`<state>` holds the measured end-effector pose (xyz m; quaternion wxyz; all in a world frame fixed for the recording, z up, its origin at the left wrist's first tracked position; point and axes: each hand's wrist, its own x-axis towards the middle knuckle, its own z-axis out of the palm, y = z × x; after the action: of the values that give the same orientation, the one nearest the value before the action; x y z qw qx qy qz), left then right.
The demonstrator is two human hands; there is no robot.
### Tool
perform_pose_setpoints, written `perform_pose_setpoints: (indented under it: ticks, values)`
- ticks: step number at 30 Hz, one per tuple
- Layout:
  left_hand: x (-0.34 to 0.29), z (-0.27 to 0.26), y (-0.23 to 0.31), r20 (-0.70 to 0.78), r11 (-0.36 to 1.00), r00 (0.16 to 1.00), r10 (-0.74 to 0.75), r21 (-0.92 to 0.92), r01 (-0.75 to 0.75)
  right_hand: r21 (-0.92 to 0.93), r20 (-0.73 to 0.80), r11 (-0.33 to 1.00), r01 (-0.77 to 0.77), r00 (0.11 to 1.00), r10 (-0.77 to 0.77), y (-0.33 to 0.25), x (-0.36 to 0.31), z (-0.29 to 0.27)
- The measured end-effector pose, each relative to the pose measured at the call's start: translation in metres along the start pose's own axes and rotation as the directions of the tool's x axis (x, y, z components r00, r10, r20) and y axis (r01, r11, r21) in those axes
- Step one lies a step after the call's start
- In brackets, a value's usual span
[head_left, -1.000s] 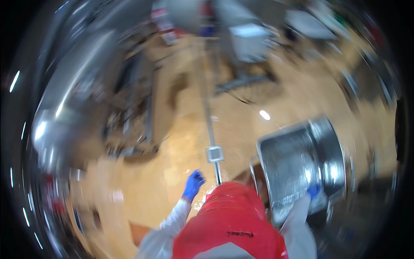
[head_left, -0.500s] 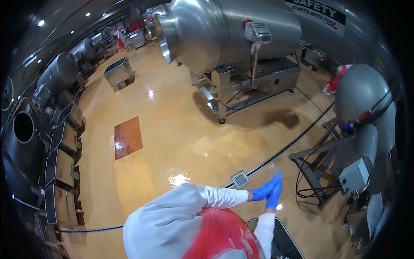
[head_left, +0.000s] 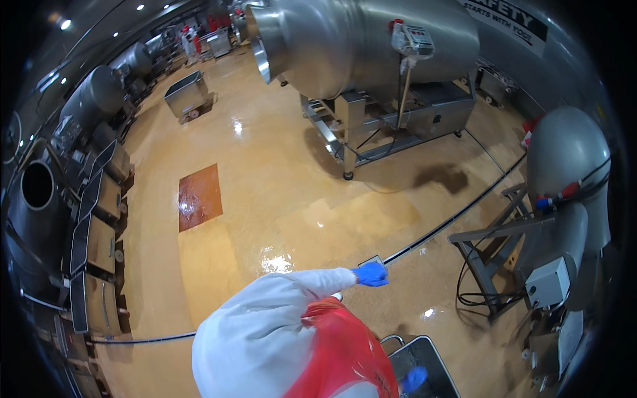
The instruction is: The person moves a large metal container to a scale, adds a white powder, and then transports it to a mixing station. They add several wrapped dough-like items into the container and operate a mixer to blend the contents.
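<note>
My left hand (head_left: 371, 274), in a blue glove, is held out to the right in front of my body, above the floor drain grate (head_left: 375, 262) as seen from here. Its fingers are loosely bent and nothing shows in them. My right hand (head_left: 415, 379), also gloved in blue, is low by my right side. It appears over the inside of a metal cart (head_left: 434, 351) with a curved handle (head_left: 393, 338). Motion smears its fingers, and I cannot tell whether it touches anything. White sleeves and a red apron (head_left: 342, 351) cover me, hiding part of the cart.
A large steel drum machine (head_left: 391, 46) stands ahead on a frame. Another rounded steel vessel (head_left: 567, 152) with cables and a grey box (head_left: 547, 283) is at right. Metal carts (head_left: 99, 242) line the left side. A drain channel (head_left: 444, 225) crosses the wet floor.
My hands, earlier together at the right, have come apart. The left has drawn back leftward; the right has dropped down toward the cart. The view has shifted slightly.
</note>
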<state>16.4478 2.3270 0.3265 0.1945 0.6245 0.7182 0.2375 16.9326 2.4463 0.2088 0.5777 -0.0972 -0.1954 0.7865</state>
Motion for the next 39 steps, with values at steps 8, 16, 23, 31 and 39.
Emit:
perform_pose_setpoints:
  ticks: [8,16,23,31,39]
  values:
    - [-0.095,0.025,-0.055,0.305,0.985,0.938,-0.164,0.109,0.136,-0.508,-0.542,0.842,-0.184,0.828,-0.146,0.008,-0.053,0.050]
    - [-0.047,0.029,-0.024,0.359,0.989,0.932,0.053,0.109,-0.098,-0.557,-0.512,0.789,-0.258,0.855,-0.082,0.043,-0.069,0.092]
    - [0.008,0.076,0.053,0.422,0.924,0.868,0.262,0.150,-0.351,-0.720,-0.115,0.658,-0.221,0.973,0.201,0.118,-0.024,0.224]
    - [0.043,-0.043,0.119,0.241,0.965,0.953,0.182,0.141,-0.220,-0.927,0.023,0.354,-0.123,0.924,0.382,0.202,0.111,0.247]
    - [0.018,-0.109,0.114,-0.136,0.662,0.989,0.057,-0.737,-0.140,-0.846,0.387,0.465,0.262,0.901,0.196,0.226,0.116,0.379]
